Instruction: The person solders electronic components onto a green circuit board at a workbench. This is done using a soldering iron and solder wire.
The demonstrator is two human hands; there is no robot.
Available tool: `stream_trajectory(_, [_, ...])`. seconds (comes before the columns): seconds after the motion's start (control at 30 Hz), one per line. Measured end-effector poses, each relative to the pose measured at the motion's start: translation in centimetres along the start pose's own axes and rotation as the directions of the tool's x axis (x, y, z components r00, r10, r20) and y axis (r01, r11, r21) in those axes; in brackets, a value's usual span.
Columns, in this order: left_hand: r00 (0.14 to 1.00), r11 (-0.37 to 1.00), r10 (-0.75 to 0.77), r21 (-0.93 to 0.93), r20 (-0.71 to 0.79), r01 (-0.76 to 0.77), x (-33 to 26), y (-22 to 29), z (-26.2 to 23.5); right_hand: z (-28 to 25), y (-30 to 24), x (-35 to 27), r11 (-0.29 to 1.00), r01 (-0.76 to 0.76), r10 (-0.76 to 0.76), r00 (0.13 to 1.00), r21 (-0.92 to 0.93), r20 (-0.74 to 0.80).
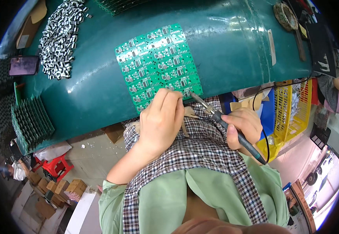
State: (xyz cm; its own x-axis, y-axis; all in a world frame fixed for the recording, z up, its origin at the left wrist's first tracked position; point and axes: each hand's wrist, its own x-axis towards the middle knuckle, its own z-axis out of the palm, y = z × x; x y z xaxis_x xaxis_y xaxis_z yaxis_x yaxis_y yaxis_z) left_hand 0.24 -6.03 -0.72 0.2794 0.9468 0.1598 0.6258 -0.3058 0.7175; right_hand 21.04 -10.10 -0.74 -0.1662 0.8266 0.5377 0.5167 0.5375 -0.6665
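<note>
A green circuit board panel [157, 64], divided into several repeated boards with small parts on them, lies on the green tabletop in front of me. My right hand [245, 126] grips a soldering iron [222, 119] like a pen. The iron's metal tip points at the panel's near right corner; whether it touches cannot be made out. Over the panel's near edge, my left hand [161, 119] is closed with its fingertips pinched together, close to the iron's tip. Anything between those fingertips is hidden from view.
A heap of small silvery metal parts [60, 41] spreads at the far left. Upright green boards [31, 121] stand in a row on the left, near a purple phone-like case [23, 65]. A round holder [285, 16] lies far right. Yellow baskets [284, 117] stand right, beside the iron's cable [266, 140].
</note>
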Motion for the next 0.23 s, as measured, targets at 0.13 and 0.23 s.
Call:
stream_trajectory(0.13, [0.998, 0.999, 0.038, 0.03, 0.043, -0.039, -0.27, 0.05, -0.01, 0.07, -0.33, -0.32, 1.0, 0.005, -0.005, 1.0, 0.011, -0.007])
stream_trajectory(0.23, [0.995, 0.998, 0.053, 0.035, 0.08, -0.055, -0.03, -0.08, -0.04, 0.27, -0.26, -0.53, 1.0, 0.007, -0.006, 1.0, 0.015, -0.016])
